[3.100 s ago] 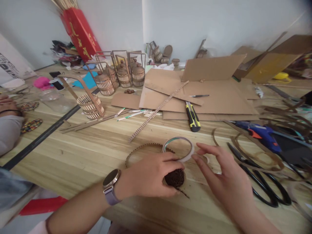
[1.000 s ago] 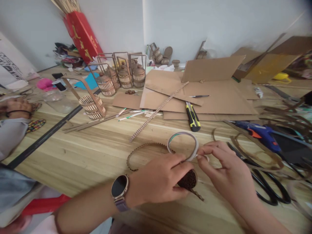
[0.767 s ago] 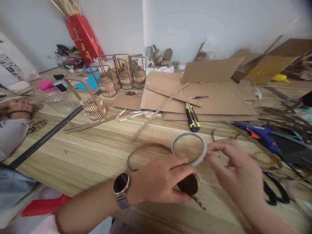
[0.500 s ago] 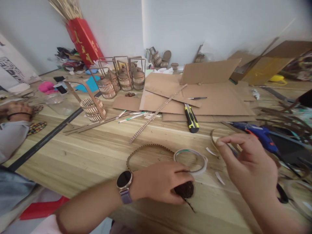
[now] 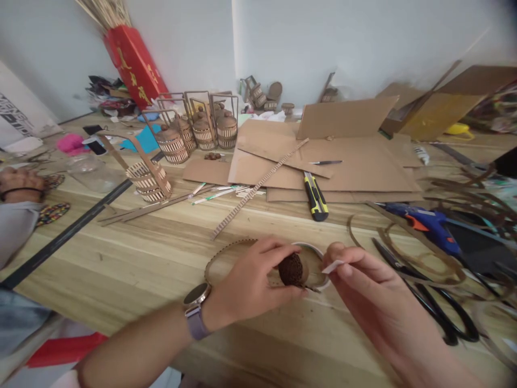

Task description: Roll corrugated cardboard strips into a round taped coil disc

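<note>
My left hand (image 5: 250, 285), with a watch on its wrist, grips a tightly wound dark brown coil (image 5: 291, 269) between thumb and fingers. From behind that hand a thin notched strip (image 5: 228, 249) curves out over the table. Between thumb and forefinger, my right hand (image 5: 369, 288) pinches a small piece of white tape (image 5: 333, 267), close to the right side of the coil. A pale tape roll (image 5: 312, 246) lies flat behind the coil, partly covered by both hands. Black-handled scissors (image 5: 434, 312) rest to the right of my right hand.
A yellow-black utility knife (image 5: 315, 196) lies by flat cardboard (image 5: 363, 167). A blue glue gun (image 5: 432, 223) and curled brown strips (image 5: 404, 253) fill the right. Small handled baskets (image 5: 147, 180) stand on the left. Another person's hand (image 5: 20, 183) rests at the far left.
My right hand has moved left toward the coil, and white tape now shows in its fingers. My left hand has lifted and turned the coil slightly up and left. The scissors are uncovered.
</note>
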`<state>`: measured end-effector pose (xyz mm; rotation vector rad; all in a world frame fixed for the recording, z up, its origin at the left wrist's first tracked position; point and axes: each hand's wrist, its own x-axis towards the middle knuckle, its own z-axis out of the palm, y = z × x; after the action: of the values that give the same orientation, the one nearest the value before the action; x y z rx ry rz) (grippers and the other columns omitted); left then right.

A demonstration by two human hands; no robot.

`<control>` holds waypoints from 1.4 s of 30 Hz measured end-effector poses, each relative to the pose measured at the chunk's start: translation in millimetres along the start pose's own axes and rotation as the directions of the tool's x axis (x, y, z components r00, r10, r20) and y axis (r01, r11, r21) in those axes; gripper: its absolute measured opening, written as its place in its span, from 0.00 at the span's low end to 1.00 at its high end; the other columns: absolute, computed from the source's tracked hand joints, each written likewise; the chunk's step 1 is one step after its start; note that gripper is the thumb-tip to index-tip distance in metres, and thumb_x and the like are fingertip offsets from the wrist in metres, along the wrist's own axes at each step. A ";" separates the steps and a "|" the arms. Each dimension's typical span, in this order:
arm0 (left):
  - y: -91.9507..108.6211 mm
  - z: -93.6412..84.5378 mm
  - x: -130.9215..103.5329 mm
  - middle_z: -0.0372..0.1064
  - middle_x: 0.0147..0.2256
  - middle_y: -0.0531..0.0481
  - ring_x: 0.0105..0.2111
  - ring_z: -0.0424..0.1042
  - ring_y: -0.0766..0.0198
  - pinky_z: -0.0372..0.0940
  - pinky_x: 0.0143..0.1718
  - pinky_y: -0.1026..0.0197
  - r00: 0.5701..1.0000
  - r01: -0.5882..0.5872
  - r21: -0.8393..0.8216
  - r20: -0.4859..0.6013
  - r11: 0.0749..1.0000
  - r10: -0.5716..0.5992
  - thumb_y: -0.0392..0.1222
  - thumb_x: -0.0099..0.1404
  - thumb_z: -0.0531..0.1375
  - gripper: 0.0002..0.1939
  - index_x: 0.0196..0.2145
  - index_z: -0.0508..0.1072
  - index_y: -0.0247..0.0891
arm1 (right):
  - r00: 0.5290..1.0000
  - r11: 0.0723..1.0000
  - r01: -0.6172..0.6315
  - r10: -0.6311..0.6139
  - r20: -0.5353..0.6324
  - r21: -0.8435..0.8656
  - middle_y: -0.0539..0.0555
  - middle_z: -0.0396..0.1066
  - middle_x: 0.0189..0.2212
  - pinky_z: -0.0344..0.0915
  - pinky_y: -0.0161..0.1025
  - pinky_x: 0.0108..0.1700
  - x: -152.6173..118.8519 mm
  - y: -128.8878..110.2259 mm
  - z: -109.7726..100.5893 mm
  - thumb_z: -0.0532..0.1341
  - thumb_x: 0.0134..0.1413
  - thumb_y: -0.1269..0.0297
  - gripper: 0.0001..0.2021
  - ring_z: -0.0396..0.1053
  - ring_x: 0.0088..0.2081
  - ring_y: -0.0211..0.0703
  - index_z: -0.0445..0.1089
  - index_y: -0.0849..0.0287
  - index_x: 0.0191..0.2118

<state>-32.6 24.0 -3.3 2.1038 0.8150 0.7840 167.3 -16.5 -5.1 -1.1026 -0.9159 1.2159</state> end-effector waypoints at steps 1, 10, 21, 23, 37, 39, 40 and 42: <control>0.6 1.1 -0.9 0.71 0.46 0.43 0.47 0.70 0.58 0.65 0.52 0.59 1.000 -0.018 -0.007 -0.005 1.000 0.018 0.46 0.60 0.69 0.29 0.56 0.70 0.31 | 0.999 0.998 -0.043 0.042 0.019 0.041 0.49 0.67 0.27 0.63 0.34 0.34 -2.2 0.9 2.3 0.75 0.38 0.53 0.11 0.65 0.32 0.38 0.77 0.52 0.25; -1.4 6.3 -5.4 0.70 0.48 0.42 0.48 0.69 0.57 0.64 0.53 0.58 0.995 -0.094 -0.021 -0.042 0.995 0.093 0.46 0.63 0.67 0.28 0.57 0.68 0.33 | 0.967 0.954 -0.235 0.211 0.141 0.184 0.48 0.67 0.28 0.61 0.34 0.32 -10.0 16.4 4.4 0.74 0.42 0.55 0.10 0.63 0.31 0.36 0.77 0.53 0.28; -0.5 7.7 -5.7 0.70 0.49 0.43 0.47 0.70 0.57 0.66 0.52 0.56 0.995 -0.088 -0.020 -0.040 0.996 0.087 0.51 0.62 0.66 0.30 0.58 0.68 0.36 | 0.947 0.936 -0.293 0.257 0.194 0.193 0.47 0.66 0.25 0.57 0.32 0.28 -9.7 10.5 11.1 0.74 0.43 0.56 0.09 0.59 0.27 0.34 0.77 0.52 0.28; 0.7 7.4 -6.0 0.70 0.49 0.43 0.48 0.70 0.57 0.66 0.53 0.56 0.996 -0.087 -0.018 -0.037 0.996 0.086 0.52 0.63 0.66 0.30 0.58 0.67 0.36 | 0.943 0.933 -0.304 0.266 0.198 0.193 0.47 0.67 0.25 0.57 0.32 0.29 -9.9 10.6 11.1 0.74 0.43 0.56 0.09 0.60 0.28 0.34 0.77 0.52 0.28; 0.2 8.5 -6.6 0.70 0.48 0.42 0.47 0.70 0.56 0.67 0.52 0.56 0.995 -0.098 -0.025 -0.034 0.995 0.097 0.53 0.64 0.65 0.29 0.57 0.68 0.35 | 0.932 0.919 -0.337 0.295 0.210 0.205 0.47 0.70 0.26 0.59 0.32 0.31 -12.1 15.1 9.1 0.74 0.43 0.57 0.10 0.64 0.30 0.35 0.76 0.53 0.29; 0.1 8.8 -6.9 0.70 0.48 0.42 0.47 0.70 0.56 0.67 0.51 0.55 0.996 -0.085 -0.026 -0.030 0.996 0.084 0.53 0.64 0.65 0.29 0.57 0.68 0.36 | 0.934 0.921 -0.336 0.298 0.197 0.198 0.47 0.70 0.26 0.59 0.32 0.31 -11.6 16.0 9.1 0.74 0.43 0.57 0.10 0.64 0.30 0.35 0.76 0.53 0.28; 0.0 8.8 -7.1 0.70 0.48 0.42 0.47 0.70 0.56 0.67 0.51 0.54 0.997 -0.074 -0.025 -0.027 0.997 0.073 0.53 0.63 0.65 0.29 0.58 0.68 0.37 | 0.935 0.922 -0.334 0.299 0.190 0.194 0.47 0.70 0.26 0.59 0.32 0.31 -11.4 16.2 9.2 0.74 0.42 0.57 0.10 0.63 0.30 0.35 0.76 0.53 0.28; -0.3 8.7 -7.4 0.70 0.48 0.42 0.46 0.70 0.56 0.67 0.51 0.53 0.998 -0.058 -0.022 -0.017 0.998 0.057 0.54 0.63 0.65 0.29 0.58 0.68 0.38 | 0.937 0.925 -0.332 0.300 0.180 0.185 0.47 0.69 0.26 0.59 0.33 0.31 -11.2 16.1 9.6 0.74 0.42 0.56 0.10 0.63 0.29 0.35 0.76 0.53 0.28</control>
<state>-30.8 15.1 -10.2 2.1112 0.7542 0.8384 152.6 -26.1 -18.1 -1.0210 -0.7130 1.6430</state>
